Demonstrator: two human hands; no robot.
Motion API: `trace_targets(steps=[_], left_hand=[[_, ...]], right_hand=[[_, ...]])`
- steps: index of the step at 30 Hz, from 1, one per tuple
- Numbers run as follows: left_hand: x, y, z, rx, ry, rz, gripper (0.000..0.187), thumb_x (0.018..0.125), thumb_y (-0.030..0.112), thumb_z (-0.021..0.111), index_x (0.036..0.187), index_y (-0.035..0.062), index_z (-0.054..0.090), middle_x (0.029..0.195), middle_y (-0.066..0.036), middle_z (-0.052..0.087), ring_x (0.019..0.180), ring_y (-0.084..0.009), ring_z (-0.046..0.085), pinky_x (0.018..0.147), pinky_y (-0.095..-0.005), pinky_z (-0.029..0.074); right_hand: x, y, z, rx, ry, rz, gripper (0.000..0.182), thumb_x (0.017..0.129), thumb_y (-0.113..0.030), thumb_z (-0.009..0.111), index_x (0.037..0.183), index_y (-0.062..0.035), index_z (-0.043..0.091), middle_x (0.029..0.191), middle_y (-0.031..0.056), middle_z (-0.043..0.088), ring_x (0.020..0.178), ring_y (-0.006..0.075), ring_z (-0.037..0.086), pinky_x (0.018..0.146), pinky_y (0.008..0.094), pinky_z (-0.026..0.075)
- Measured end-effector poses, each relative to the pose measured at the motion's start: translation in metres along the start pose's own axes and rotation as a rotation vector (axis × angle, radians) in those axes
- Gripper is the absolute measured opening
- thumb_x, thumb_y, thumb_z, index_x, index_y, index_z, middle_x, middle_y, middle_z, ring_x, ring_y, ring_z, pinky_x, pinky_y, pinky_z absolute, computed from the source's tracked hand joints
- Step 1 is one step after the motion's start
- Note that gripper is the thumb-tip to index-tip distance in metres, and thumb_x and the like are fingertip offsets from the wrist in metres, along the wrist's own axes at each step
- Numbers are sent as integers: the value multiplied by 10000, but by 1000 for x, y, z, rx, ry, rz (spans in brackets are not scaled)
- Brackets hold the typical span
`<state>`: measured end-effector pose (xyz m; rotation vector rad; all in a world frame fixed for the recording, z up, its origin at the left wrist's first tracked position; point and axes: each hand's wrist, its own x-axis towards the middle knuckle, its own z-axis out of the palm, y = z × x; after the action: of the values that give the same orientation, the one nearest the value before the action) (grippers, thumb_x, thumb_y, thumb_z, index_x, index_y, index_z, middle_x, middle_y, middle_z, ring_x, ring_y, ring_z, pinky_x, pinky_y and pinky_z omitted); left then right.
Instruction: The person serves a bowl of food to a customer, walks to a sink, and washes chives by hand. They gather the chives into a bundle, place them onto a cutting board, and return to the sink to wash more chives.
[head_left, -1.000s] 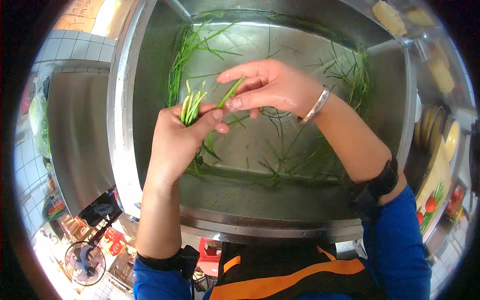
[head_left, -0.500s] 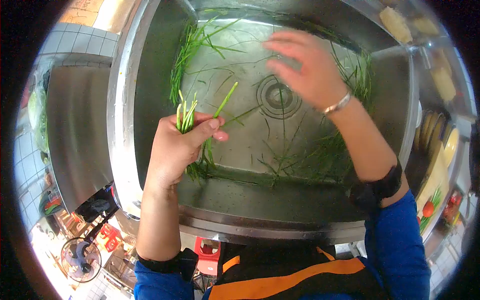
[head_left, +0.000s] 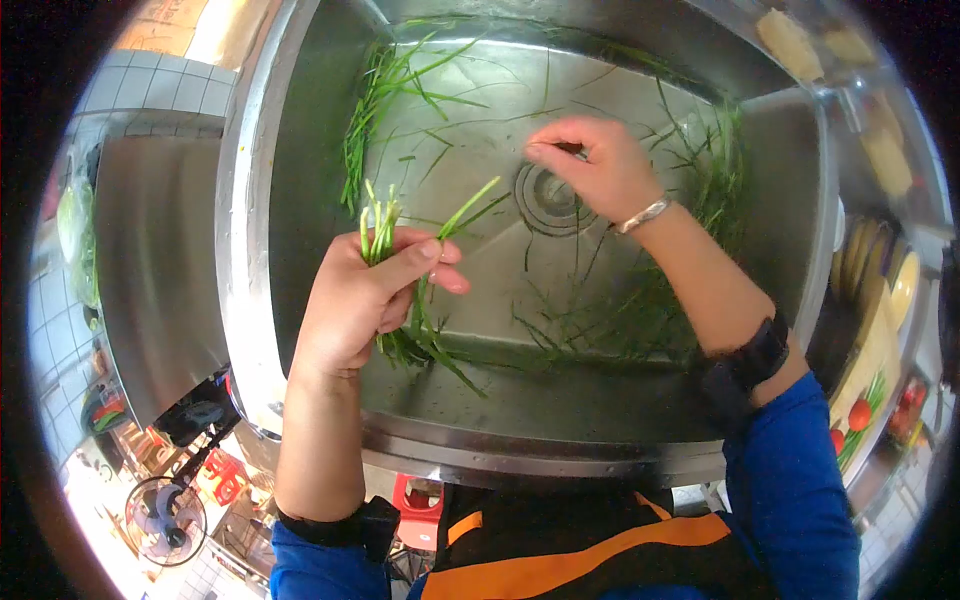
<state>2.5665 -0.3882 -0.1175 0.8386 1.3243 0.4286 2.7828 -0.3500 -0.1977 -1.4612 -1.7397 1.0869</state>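
Note:
My left hand [head_left: 350, 300] is closed around a bunch of garlic chives [head_left: 380, 225], pale stem ends up and green leaves hanging below the fist. One stalk [head_left: 470, 207] pokes out to the right between thumb and forefinger. Above the drain [head_left: 550, 195] of the steel sink [head_left: 470, 300], my right hand [head_left: 605, 165] has its thumb and fingertips pinched together; whatever may be between them is hidden. Loose chive leaves [head_left: 375, 110] lie along the sink's left wall, and more leaves [head_left: 715, 170] are scattered on the right side.
Shallow water seems to cover the sink floor. To the left is a steel surface [head_left: 160, 270], with a fan [head_left: 165, 520] farther down. A cutting board [head_left: 865, 370] with a tomato [head_left: 859, 413] stands beyond the sink's right edge.
My right hand has come down and slightly left, its spread fingers closing into a pinch. My left hand keeps its hold, and the protruding stalk now leans farther right.

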Motion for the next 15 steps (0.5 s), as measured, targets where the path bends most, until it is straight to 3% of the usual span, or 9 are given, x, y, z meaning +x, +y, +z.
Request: trace_targets(steps=[1,3,4,6,8,10,12,14,15], left_hand=[[-1,0,-2,3,18,-13,175,772,144,503,831,-11,559,641,-100,589,318,-1,229,296,-162,146],[-2,1,-3,8,31,-19,184,773,154,499,845,-5,555,648,-102,590,318,0,223,297,-161,145],[-3,1,-4,0,32,-28,188,775,160,495,858,2,551,656,-104,592,319,0,222,299,-160,147],[-4,-1,-4,-14,37,-47,193,777,166,492,872,8,548,663,-105,593,320,0,220,300,-159,148],[-2,-3,-4,-48,-6,-35,195,779,163,485,895,16,541,676,-103,595,323,-2,223,305,-155,155],[-1,-2,2,-36,8,-33,176,779,141,485,878,11,550,682,-102,599,325,-1,227,307,-161,156],[-1,-2,5,-24,25,-34,158,779,120,486,862,6,558,688,-102,604,326,1,232,308,-166,156],[-1,-4,5,131,12,0,140,771,115,508,837,9,573,676,-73,599,391,-8,350,364,-159,261],[-2,-4,4,133,5,1,140,771,115,508,837,9,573,676,-73,599,391,-8,350,364,-159,261]], right_hand=[[1,20,-3,2,-1,1,92,693,-94,573,772,-71,613,740,47,588,685,187,537,661,276,414],[2,45,-6,-1064,110,-403,97,658,-58,553,740,-66,604,774,44,581,750,203,522,676,305,413],[2,46,-6,-1065,112,-402,97,658,-58,553,740,-66,604,774,44,581,750,203,522,676,305,413],[-4,34,-4,-918,125,-379,167,625,-37,538,776,-81,593,804,44,574,803,226,499,696,328,409],[-3,1,0,-537,143,-416,187,648,-68,563,828,-108,597,806,61,577,771,227,520,680,310,413],[-8,-28,12,-12,-46,-196,147,714,-98,562,855,-71,595,798,68,584,751,179,541,674,265,419],[-14,-41,34,737,-325,157,149,777,-118,526,837,2,591,783,74,587,725,106,540,668,216,417],[-20,-52,44,848,-323,213,157,789,-106,508,831,27,581,776,70,586,715,86,532,655,209,422],[-21,-55,47,963,-328,271,168,801,-95,490,824,51,571,770,67,584,704,67,524,642,203,426]])
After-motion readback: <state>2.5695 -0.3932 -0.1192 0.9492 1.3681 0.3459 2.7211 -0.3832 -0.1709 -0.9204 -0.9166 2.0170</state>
